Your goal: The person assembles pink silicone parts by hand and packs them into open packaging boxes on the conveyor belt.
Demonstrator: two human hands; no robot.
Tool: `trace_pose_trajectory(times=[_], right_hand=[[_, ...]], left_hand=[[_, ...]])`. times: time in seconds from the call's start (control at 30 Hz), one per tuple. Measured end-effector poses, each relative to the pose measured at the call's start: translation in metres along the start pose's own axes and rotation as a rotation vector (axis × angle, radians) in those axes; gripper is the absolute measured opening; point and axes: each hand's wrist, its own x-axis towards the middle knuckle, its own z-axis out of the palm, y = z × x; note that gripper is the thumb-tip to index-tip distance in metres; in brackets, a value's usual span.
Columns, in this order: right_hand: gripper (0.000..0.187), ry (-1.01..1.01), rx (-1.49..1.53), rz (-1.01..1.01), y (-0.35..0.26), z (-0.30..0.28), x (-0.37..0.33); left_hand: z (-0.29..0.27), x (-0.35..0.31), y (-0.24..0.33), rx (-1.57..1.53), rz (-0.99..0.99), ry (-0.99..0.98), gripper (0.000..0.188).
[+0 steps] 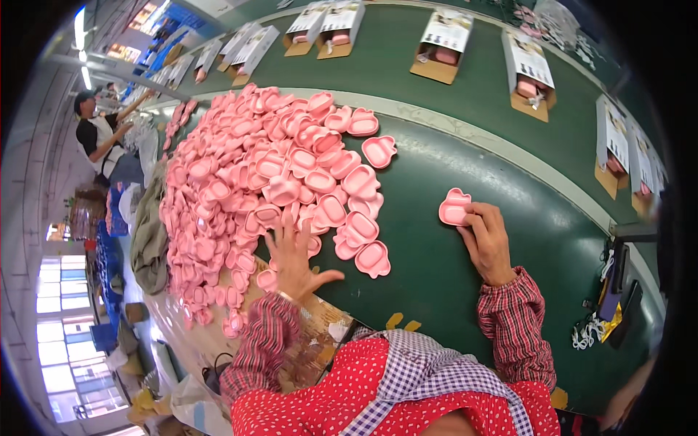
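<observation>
A large heap of pink plastic shells [283, 167], each a shallow rounded tray with small lobes at one end, covers the left of the green table. My left hand [293, 258] lies at the near edge of the heap, fingers spread, with nothing gripped. Some shells sit just beyond its fingertips. On the right, my right hand [487, 243] pinches a single pink shell [454, 207] between thumb and fingers, its hollow side facing up. That shell is at the table surface, apart from the heap. Two loose shells [373, 259] lie between the hands.
Beyond a pale rail, a green conveyor belt [385, 58] carries open cardboard boxes [443, 45] with pink items inside. Cables [584, 334] and dark objects lie at the right edge. A brown cloth [149, 232] hangs left of the heap. Another person [105, 138] works at the far left.
</observation>
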Motion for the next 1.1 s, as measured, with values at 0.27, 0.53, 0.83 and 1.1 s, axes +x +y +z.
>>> trace_pose_trajectory(times=[0.27, 0.53, 0.83, 1.1], right_hand=[[0.026, -0.012, -0.020, 0.037, -0.008, 0.002, -0.001], [0.020, 0.066, -0.035, 0.136, 0.033, -0.020, 0.016], [0.016, 0.108, -0.156, 0.251, 0.169, -0.016, 0.152], [0.017, 0.424, -0.244, 0.140, 0.212, -0.007, 0.144]], left_hand=[[0.038, 0.053, 0.034, -0.151, 0.120, 0.143, 0.106], [0.043, 0.077, 0.082, -0.114, 0.303, 0.033, 0.074], [0.072, 0.082, 0.120, -0.293, 0.524, 0.227, 0.045], [0.057, 0.092, 0.128, -0.275, 0.490, 0.216, 0.021]])
